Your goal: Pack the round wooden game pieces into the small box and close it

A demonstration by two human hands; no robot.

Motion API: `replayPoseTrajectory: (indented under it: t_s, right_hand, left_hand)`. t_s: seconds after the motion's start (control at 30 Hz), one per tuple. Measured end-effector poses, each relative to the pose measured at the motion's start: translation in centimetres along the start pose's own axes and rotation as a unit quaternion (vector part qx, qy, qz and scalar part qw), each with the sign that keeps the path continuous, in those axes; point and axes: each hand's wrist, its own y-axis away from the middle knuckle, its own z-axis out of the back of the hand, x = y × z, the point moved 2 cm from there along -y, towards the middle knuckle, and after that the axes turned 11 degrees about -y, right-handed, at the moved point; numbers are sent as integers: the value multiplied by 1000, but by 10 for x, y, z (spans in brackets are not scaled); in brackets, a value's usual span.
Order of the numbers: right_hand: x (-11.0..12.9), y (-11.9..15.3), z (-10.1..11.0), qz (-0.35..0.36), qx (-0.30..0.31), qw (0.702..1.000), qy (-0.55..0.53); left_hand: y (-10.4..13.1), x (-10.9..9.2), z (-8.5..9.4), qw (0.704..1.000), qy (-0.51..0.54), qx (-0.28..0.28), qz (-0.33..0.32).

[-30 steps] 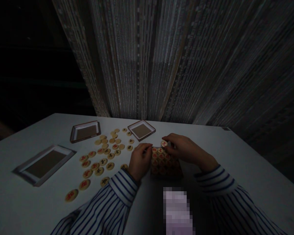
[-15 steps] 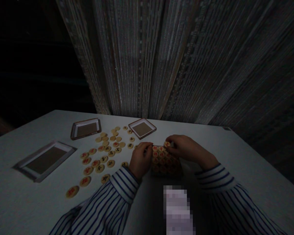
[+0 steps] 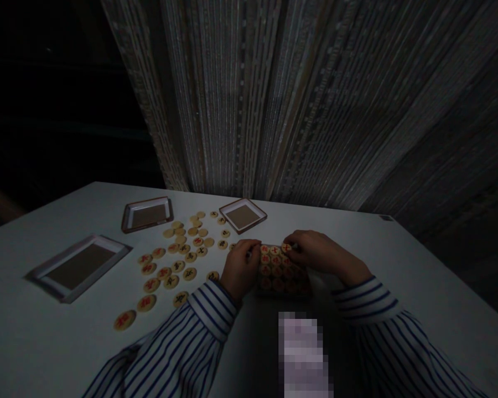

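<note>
Round wooden xiangqi pieces with red characters (image 3: 276, 271) fill a small box (image 3: 284, 297) in tight rows. My left hand (image 3: 241, 268) is closed at the box's left side, with thumb and forefinger at its far left corner. At the far right corner, my right hand (image 3: 321, 255) pinches one xiangqi piece (image 3: 286, 248), which lies level with the top row. The box's right side is partly hidden by my right fingers and shadow.
Left of my hands lie many loose xiangqi pieces (image 3: 177, 266), some red, some black, some blank side up. Three shallow trays, a left one (image 3: 120, 255), a back-left one (image 3: 171, 209) and a back-middle one (image 3: 256, 223), stand on the white table (image 3: 87, 342). A string curtain (image 3: 249, 99) hangs behind.
The piece in my right hand has come down and in beside the others at the box's far right corner. My left hand stays at the box; the view has shifted slightly.
</note>
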Motion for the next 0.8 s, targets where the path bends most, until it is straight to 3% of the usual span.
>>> replayPoseTrajectory:
  t_s: [0.8]
  right_hand:
    - [-1, 0, -1, 11, 33, 999, 14]
  left_hand:
    - [0, 3, -1, 1000, 14, 0, 5]
